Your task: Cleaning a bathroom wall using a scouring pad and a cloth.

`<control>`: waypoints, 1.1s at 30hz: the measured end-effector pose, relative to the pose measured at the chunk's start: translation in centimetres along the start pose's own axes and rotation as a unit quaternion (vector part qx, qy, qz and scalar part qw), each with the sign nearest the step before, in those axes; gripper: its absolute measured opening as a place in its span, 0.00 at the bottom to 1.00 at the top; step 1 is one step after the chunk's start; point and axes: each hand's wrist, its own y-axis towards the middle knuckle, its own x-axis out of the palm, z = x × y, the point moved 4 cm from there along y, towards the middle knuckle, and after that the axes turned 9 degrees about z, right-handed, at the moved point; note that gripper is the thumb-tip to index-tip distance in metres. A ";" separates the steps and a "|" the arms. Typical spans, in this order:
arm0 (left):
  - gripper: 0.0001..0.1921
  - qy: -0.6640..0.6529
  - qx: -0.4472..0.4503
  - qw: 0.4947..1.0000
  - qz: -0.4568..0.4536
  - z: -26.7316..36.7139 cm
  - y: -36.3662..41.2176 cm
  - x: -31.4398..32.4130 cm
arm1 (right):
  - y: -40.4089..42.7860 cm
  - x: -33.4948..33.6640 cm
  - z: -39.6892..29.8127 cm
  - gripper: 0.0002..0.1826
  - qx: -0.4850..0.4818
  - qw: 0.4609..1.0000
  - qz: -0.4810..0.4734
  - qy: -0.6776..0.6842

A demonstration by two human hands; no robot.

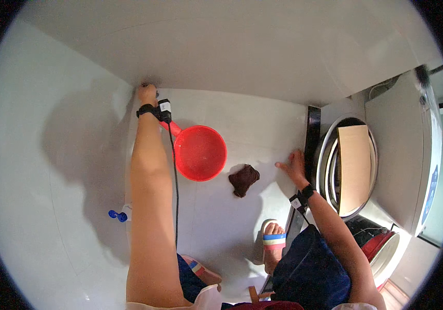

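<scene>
My left hand (147,94) reaches to the far left corner of the floor, beside the handle of a red plastic dipper (200,153). Its fingers are partly hidden, with something dark by them; what they hold cannot be told. A crumpled dark brown cloth (244,179) lies on the floor, right of the dipper. To the right of the cloth, my right hand (293,166) has its fingers apart with nothing in them, close to a black edge strip. Both wrists wear black straps with small cabled devices.
Walls rise at the left and far side. Round metal basins with a cardboard piece (354,168) stand at right, near a red-and-white bucket (384,252). A white bottle with a blue cap (120,216) stands by the left wall. My sandalled feet are below.
</scene>
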 end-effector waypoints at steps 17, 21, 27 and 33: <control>0.23 0.347 0.307 0.845 -0.266 19.9 -32.7 15.0 | 0.1 -1.3 3.9 0.35 -0.002 0.997 0.070 -0.031; 0.22 0.434 0.267 0.727 -0.460 18.1 -27.7 14.6 | 0.3 -0.4 3.4 0.37 0.011 0.999 0.023 -0.028; 0.23 0.409 0.309 0.597 -0.617 18.0 -23.0 9.7 | 0.1 -1.1 3.8 0.33 -0.020 0.998 0.048 -0.046; 0.31 0.461 0.333 0.631 -0.528 18.6 -16.0 0.3 | 0.5 -1.4 2.9 0.34 -0.026 0.997 0.039 -0.064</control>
